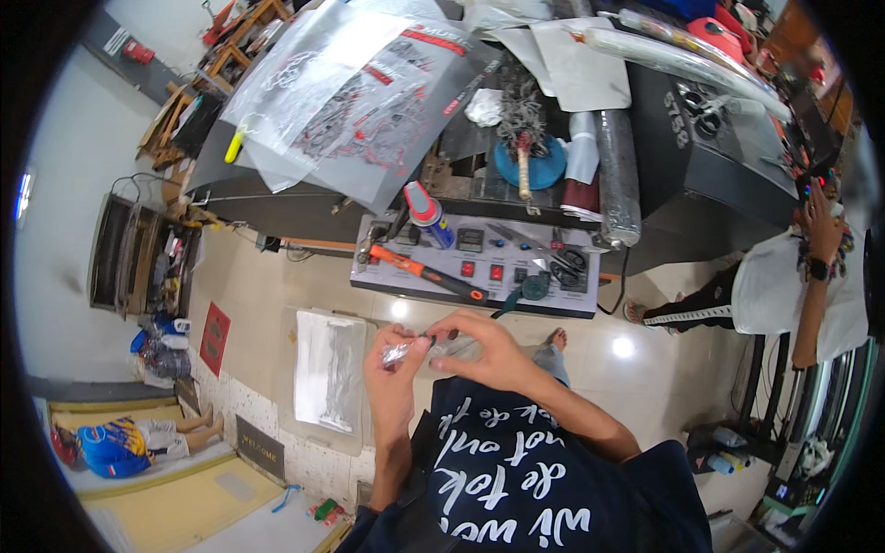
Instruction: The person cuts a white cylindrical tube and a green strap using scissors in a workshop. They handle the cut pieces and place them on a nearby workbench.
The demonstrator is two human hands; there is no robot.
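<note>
In front of my chest my two hands are close together, fingertips almost meeting. My left hand (392,373) is closed on a crinkled clear plastic wrapper (395,353). A small dark piece (429,340) shows between the left fingertips and the bent fingers of my right hand (489,348). More clear plastic (464,349) is visible under the right fingers. What kind of piece it is, I cannot tell. Beyond my hands, a grey control panel (369,276) carries an orange-handled hammer (429,274), a blue spray can with a red top (429,216), and scissors (564,267).
Plastic sheeting (304,120) covers the dark machine's left side, with a yellow cutter (234,146) on it. A blue disc (530,166) and wrapped rolls (618,175) lie farther right. Another person (784,276) stands at the right; someone lies (120,447) at the lower left.
</note>
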